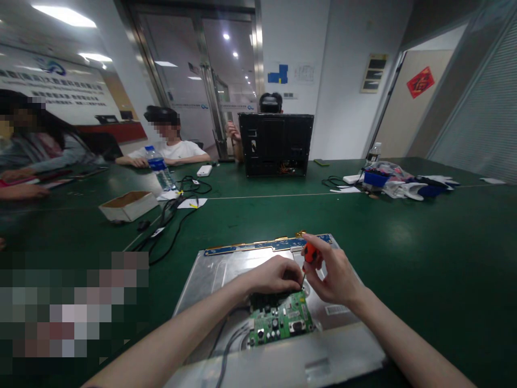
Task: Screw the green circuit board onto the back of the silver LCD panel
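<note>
My right hand (333, 275) grips a screwdriver (311, 252) with an orange and black handle. Its thin shaft points down at the upper right corner of a green circuit board (283, 319). Beside the tip, my left hand (278, 274) has its fingers bent and drawn together; what they hold, if anything, is hidden. The board lies on the metal back of a flat display panel (226, 275). Along the panel's far edge runs a narrow blue circuit strip (250, 248). Dark cables (231, 340) come off the board's left side.
On the green table (420, 248) stand an open white box (131, 207), a water bottle (158, 166) and black cables (172, 218) to the left. A black monitor housing (278, 143) stands opposite, with a person behind it. Gloves and a blue tray (374, 179) lie right; other people sit left.
</note>
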The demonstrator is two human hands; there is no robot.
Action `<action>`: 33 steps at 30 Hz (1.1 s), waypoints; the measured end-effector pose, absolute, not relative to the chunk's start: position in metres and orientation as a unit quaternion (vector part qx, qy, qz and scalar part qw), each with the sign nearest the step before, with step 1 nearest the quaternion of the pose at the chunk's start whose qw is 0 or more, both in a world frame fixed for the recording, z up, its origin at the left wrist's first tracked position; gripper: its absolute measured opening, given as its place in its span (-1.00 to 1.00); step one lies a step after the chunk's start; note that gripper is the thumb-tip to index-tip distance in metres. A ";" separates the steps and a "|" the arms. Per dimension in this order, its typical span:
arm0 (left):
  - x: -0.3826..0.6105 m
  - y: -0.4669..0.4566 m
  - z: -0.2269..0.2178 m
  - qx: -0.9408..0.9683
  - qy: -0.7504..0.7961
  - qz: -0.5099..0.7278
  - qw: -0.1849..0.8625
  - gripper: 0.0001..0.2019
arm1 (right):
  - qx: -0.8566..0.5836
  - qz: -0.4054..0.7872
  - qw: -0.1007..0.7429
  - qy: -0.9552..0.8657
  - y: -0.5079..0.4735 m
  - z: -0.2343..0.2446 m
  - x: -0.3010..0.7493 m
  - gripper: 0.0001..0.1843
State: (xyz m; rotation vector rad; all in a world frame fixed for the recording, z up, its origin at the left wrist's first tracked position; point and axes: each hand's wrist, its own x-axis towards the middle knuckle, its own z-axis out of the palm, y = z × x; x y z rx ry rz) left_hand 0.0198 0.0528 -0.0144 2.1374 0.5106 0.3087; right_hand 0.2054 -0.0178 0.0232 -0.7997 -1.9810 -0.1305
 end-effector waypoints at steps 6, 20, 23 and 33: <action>0.020 0.054 -0.015 0.866 0.209 0.122 0.437 -0.93 | -0.333 -0.071 0.489 -0.803 -0.017 0.021 0.204 -0.38; 0.020 0.054 -0.014 0.868 0.207 0.124 0.434 -0.97 | -0.339 -0.075 0.482 -0.804 -0.016 0.021 0.205 -0.40; 0.020 0.054 -0.015 0.869 0.208 0.121 0.433 -0.96 | -0.335 -0.062 0.471 -0.813 -0.018 0.023 0.207 -0.35; 0.020 0.053 -0.013 0.866 0.207 0.123 0.438 -0.98 | -0.338 -0.068 0.478 -0.808 -0.017 0.022 0.206 -0.39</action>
